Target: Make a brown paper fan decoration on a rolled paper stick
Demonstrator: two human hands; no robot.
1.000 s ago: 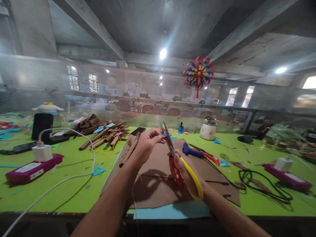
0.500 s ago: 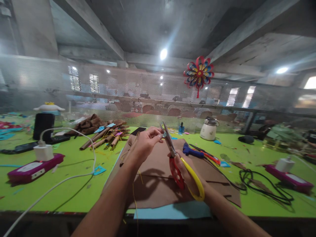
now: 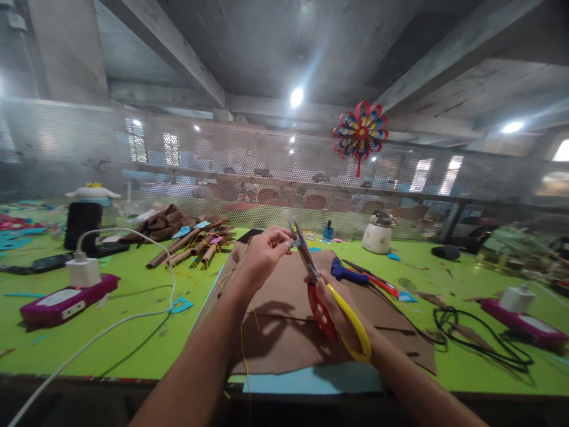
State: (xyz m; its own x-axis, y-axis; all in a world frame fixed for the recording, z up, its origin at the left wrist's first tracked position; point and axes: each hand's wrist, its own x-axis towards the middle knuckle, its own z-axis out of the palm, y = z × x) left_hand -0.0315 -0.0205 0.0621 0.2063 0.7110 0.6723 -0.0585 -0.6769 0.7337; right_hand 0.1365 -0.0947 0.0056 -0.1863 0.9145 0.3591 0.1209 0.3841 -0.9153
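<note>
My right hand (image 3: 338, 308) is wrapped round a pair of scissors (image 3: 306, 252) with one red and one yellow handle, blades pointing up and slightly apart. Close beside the blades, my left hand (image 3: 267, 255) pinches a small light-blue scrap of paper (image 3: 297, 242) between thumb and finger. Whether the blades touch the scrap, I cannot tell. Below both hands lies brown paper (image 3: 284, 347) over a light-blue sheet (image 3: 311, 382). A thin yellow string (image 3: 243, 344) hangs down by my left wrist, next to a brown paper roll partly hidden behind it.
Rolled brown paper tubes (image 3: 178, 255) lie at the left. A blue-handled glue gun (image 3: 349, 273) and a red utility knife (image 3: 386, 286) rest right of my hands. Purple power strips (image 3: 71, 299) with cables flank the green table (image 3: 142, 332); a white kettle-shaped bottle (image 3: 377, 234) stands behind.
The view has shifted slightly, so things appear a little further right. Both hands keep nearly the same pose, with the scissors and the scrap still held.
</note>
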